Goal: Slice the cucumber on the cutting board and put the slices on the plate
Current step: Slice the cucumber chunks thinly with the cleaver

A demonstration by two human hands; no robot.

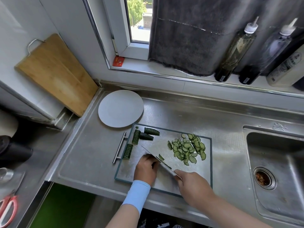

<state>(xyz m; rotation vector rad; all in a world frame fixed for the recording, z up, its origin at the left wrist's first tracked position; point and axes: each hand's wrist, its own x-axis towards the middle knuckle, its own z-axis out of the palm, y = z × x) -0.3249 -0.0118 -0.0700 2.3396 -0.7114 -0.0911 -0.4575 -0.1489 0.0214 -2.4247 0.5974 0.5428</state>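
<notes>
A glass cutting board [204, 178] with a metal handle lies on the steel counter. Several thin cucumber slices [187, 148] are piled at its far right. Several uncut cucumber chunks [144, 135] lie at its far left, one more [128, 151] by the handle. My left hand [145, 170], in a light blue sleeve, is curled over a cucumber piece that is mostly hidden. My right hand [192, 183] grips the handle of a knife [158, 159], whose blade runs along my left fingers. A fresh slice [161, 157] lies beside the blade. A white plate [120, 108] sits beyond the board with nothing on it.
A sink [276, 170] lies to the right. A wooden board [56, 73] leans on the wall at left. Bottles [233, 51] stand on the windowsill beside a dark towel [189, 38]. Red-handled scissors [8, 209] lie at the lower left.
</notes>
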